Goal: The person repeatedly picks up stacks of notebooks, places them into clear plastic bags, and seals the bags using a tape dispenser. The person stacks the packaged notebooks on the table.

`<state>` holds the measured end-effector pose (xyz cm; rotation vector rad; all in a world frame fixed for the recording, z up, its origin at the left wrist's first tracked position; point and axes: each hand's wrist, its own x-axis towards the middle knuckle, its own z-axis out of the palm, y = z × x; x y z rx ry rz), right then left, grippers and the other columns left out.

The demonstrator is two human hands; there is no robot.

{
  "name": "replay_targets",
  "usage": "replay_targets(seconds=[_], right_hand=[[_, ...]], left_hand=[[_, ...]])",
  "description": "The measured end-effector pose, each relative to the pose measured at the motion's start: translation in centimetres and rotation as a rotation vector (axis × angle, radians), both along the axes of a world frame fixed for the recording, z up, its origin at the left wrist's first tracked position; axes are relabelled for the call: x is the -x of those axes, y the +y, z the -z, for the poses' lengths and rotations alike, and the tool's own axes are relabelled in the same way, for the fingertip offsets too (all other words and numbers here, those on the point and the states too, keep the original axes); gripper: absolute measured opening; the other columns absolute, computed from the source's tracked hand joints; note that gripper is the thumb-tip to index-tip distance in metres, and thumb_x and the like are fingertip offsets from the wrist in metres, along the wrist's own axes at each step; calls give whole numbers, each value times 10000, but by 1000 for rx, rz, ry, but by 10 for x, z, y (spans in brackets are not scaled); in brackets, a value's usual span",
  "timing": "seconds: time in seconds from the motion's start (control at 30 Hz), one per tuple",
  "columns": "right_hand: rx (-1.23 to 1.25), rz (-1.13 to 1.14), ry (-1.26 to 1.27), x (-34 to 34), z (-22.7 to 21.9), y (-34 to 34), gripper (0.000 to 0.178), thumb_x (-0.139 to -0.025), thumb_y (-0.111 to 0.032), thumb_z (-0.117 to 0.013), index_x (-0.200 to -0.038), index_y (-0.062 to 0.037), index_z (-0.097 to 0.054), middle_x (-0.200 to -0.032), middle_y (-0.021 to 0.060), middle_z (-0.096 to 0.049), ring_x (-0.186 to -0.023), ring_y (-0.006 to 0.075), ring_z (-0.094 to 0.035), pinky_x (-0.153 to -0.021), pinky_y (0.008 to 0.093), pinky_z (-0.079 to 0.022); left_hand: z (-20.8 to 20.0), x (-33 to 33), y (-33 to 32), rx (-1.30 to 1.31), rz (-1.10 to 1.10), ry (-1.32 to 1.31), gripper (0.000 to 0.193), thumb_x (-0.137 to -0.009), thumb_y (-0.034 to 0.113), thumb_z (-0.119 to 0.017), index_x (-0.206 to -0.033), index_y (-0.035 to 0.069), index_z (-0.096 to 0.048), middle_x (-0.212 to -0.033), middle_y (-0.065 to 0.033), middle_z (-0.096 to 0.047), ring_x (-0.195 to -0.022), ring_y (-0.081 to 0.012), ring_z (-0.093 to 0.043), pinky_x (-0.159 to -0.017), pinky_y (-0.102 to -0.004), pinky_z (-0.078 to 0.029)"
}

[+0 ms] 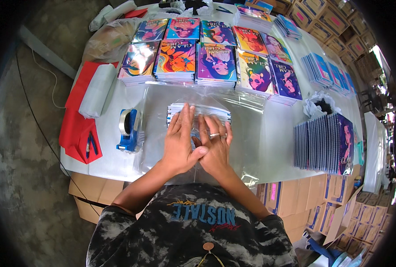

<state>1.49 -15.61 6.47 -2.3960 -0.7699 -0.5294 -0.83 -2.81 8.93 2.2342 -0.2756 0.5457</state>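
Observation:
A small stack of notebooks (199,108) lies in front of me on a sheet of clear plastic film (158,155), its white page edges and spiral-bound sides showing. My left hand (179,144) rests on the stack with fingers stretched out toward its far edge. Beside it, my right hand (215,147) also lies on the stack, fingers extended and slightly apart, with a ring on one finger. The thumbs come close together between the hands. Most of the top of the stack is hidden under my hands.
A blue tape dispenser (128,131) stands left of the film. Further left are a red sheet (69,129), pens (91,144) and a white plastic roll (98,91). Rows of colourful notebooks (176,58) fill the far side. More spiral notebooks (318,144) stand at right.

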Motion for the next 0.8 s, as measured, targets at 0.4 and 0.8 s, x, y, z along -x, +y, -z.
replay_targets(seconds=[0.4,0.8], right_hand=[[17,-280,-17,-16,-25,-16,422,-800,-86,-583,-1221,-84,-559,-1282,58,-526,-1191,201,-481,-975,350,-336],[-641,-138,-96,-25,23,-13,523,-690,107,-617,-1180,-38,-506,-1190,147,-509,-1094,293,-511,-902,373,-428]], left_hand=[[-45,-72,45,-95,166,290,434,-805,236,-681,-1143,-13,-570,-1084,-199,-611,-999,-258,-608,-853,-343,-459],[-3,-14,10,-272,133,-60,394,-726,37,-623,-1110,116,-648,-1162,-94,-613,-1136,-226,-554,-1016,-419,-373]])
